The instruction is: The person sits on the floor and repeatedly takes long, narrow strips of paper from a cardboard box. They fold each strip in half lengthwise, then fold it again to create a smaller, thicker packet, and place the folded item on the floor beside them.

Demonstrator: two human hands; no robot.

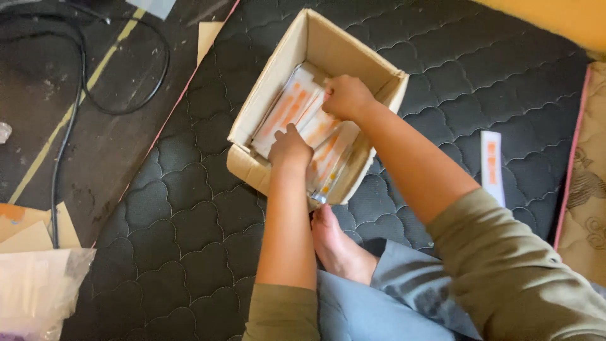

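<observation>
1. Nearest the camera: the person sits on a black quilted mat (189,208), olive sleeves pushed up, one bare foot (338,246) just short of the cardboard box (265,95).
2. Left hand (289,148): closed down over the near end of the white-and-orange flat packs (287,110) inside the box. Fingers curl out of sight; it presses on or grips the packs, which of the two cannot be told.
3. Right hand (346,96): knuckles up at the far end of the same stack, fingers bent onto the top edge of a pack. It appears pinched shut on that edge, though the fingertips are hidden.
4. Position of the packs: they stand on edge in rows, filling most of the box, directly beneath and between both hands. A clear-wrapped bundle (334,167) leans at the near right wall.
5. Risk, as judged: the rows look tight; forcing one could buckle a pack or bulge the box wall. The leaning bundle could slip over the low near rim.
6. Farther out: a single matching pack (491,165) lies on the mat, well apart to the right; a black cable (82,82) loops on the floor at left.
</observation>
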